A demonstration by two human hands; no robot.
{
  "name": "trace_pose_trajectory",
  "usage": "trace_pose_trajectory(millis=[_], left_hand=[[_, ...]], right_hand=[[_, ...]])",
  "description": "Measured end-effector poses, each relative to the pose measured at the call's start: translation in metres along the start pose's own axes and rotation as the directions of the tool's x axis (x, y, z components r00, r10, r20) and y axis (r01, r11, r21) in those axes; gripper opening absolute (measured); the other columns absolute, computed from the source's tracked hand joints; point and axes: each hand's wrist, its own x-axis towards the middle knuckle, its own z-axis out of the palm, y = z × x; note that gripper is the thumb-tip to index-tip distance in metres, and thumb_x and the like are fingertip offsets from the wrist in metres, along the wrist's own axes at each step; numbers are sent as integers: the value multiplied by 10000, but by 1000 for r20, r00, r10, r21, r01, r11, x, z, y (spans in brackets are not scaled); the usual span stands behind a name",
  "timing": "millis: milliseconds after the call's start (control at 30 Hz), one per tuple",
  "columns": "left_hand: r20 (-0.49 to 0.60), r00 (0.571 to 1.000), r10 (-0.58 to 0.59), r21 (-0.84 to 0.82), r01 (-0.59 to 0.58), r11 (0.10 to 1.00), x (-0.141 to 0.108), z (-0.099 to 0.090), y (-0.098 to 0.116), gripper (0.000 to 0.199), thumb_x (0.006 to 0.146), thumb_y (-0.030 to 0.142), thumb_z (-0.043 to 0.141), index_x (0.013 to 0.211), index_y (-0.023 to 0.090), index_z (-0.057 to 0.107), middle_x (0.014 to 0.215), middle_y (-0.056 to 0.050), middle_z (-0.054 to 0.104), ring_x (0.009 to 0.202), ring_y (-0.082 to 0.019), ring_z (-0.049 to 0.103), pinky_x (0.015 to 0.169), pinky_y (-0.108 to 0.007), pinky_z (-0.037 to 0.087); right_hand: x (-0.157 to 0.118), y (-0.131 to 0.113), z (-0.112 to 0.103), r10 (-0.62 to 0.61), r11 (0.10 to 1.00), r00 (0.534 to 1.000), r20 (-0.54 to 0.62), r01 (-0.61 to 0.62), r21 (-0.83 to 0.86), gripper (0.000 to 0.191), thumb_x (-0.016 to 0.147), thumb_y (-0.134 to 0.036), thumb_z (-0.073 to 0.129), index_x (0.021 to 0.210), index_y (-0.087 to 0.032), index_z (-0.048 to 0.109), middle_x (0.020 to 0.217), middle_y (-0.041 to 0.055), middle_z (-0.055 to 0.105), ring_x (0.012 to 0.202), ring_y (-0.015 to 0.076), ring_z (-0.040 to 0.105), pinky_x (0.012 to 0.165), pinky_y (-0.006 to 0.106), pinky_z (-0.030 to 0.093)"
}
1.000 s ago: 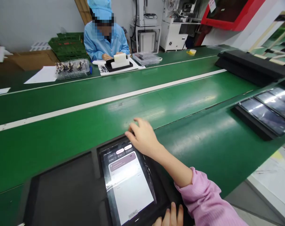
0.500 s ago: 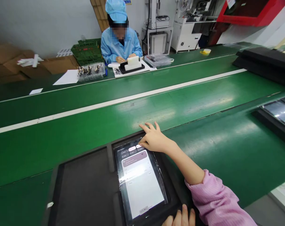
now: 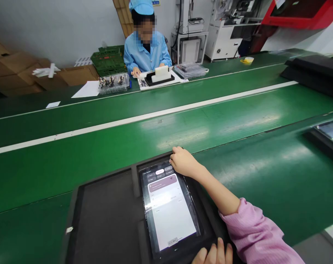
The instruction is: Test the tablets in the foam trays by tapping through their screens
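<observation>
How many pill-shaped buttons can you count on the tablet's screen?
6: three in the upper row and three in the lower row, near the far end of the tablet. The right hand is at one corner; any beneath it would be hidden.

Illegibly small text [image 3: 158, 188] on tablet [image 3: 174, 216]

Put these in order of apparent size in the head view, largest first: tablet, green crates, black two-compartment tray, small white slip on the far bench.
1. black two-compartment tray, partly out of frame
2. tablet
3. green crates, as a stack
4. small white slip

Nearness enlarges the first two.
</observation>
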Motion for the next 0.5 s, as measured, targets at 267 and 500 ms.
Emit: trace_pose_trajectory(millis=[267,500], left_hand=[[89,993,75,-99,-66,993,25,-20,-27,347,871,471,654,1129,282,788,1371,-55,649,1020,-176,526,878,-312,368],[191,978,81,-213,-39,976,29,-27,-36,468,810,446,683,1236,265,753,1354,-80,637,1066,-208,510,957,-346,342]], right_hand=[[13,3,-5,65,980,997,30,-70,186,483,1014,-581,559,993,-137,748,1158,157,577,1161,314,531,997,419,452],[24,19,-24,-44,962,985,167,-3,273,475,798,-616,826,952,-181,712,1165,118,545,1196,326,509,1015,413,464]])
